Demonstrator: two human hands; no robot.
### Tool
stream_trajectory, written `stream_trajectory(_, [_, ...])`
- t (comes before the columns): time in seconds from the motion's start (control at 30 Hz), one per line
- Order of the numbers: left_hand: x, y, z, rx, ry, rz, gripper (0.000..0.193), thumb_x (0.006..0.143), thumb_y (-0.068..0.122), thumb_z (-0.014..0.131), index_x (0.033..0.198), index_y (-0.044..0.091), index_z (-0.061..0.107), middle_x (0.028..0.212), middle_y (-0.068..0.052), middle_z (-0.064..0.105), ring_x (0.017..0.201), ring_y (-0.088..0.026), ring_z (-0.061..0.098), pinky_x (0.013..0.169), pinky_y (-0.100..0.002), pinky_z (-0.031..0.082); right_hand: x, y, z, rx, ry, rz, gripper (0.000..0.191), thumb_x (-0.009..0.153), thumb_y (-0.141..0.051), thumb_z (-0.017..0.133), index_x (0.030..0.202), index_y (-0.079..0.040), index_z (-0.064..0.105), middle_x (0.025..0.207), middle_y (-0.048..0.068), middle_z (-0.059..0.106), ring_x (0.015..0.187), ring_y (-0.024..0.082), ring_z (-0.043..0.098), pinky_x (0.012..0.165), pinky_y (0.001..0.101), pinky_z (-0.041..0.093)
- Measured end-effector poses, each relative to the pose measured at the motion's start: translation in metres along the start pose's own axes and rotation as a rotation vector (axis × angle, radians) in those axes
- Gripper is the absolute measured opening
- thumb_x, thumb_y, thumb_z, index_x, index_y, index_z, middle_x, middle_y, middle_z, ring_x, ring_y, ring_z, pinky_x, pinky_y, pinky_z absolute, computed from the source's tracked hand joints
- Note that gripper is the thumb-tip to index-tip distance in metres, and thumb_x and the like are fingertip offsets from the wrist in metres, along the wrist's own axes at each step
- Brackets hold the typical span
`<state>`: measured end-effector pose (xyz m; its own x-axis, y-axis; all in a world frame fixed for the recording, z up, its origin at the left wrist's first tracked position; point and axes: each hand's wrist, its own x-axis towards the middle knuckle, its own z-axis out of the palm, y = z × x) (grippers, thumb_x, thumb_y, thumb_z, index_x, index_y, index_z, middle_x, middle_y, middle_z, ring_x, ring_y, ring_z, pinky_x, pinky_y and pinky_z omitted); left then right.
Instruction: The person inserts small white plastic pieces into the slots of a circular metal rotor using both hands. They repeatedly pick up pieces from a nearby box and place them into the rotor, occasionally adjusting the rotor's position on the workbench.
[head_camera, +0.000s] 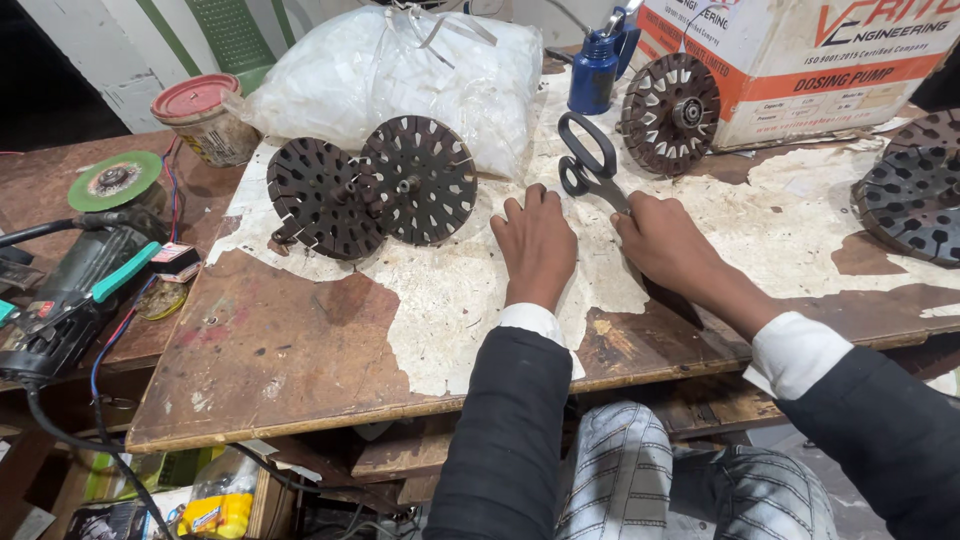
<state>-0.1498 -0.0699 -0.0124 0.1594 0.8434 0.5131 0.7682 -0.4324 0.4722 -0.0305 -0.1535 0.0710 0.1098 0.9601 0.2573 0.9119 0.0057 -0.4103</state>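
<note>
My left hand (535, 245) rests palm down on the worn wooden tabletop (300, 340), fingers slightly bent and holding nothing. My right hand (665, 242) lies just beside it, its fingers curled over the blade end of a pair of black scissors (588, 158) whose handles point away from me. Two dark slotted round motor cores (375, 192) on a shared shaft lie left of my left hand. A third core (668, 112) leans against a cardboard box (800, 60) behind the scissors.
A stuffed white plastic bag (400, 70) and a blue oil can (596, 65) stand at the back. More dark cores (912, 195) sit at the right edge. An angle grinder (70, 290), a green disc (115, 180) and a red-lidded jar (200, 118) lie left.
</note>
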Motion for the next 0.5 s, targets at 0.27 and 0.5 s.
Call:
stream_trajectory(0.27, [0.0,0.004,-0.006,-0.012,-0.021,0.022,0.02,0.086,0.002,0.058,0.098,0.004,0.074,0.123,-0.006,0.064,0.114,-0.033,0.05,0.093,-0.05,0.036,0.021,-0.009,-0.015,0.523,-0.146,0.199,0.017,0.095,-0.011,0.056,0.092,0.003,0.064,0.077,0.015,0.072,0.063,0.022,0.069,0.051,0.0374,0.055])
stream_trajectory(0.5, [0.0,0.006,-0.008,0.016,-0.035,0.018,0.02,0.083,0.002,0.059,0.096,0.005,0.075,0.123,-0.006,0.063,0.114,-0.033,0.05,0.091,-0.051,0.036,0.017,-0.019,0.001,0.07,0.264,-0.162,0.024,0.101,-0.012,0.054,0.097,0.01,0.06,0.077,0.035,0.063,0.075,0.053,0.063,0.07,0.0585,0.05])
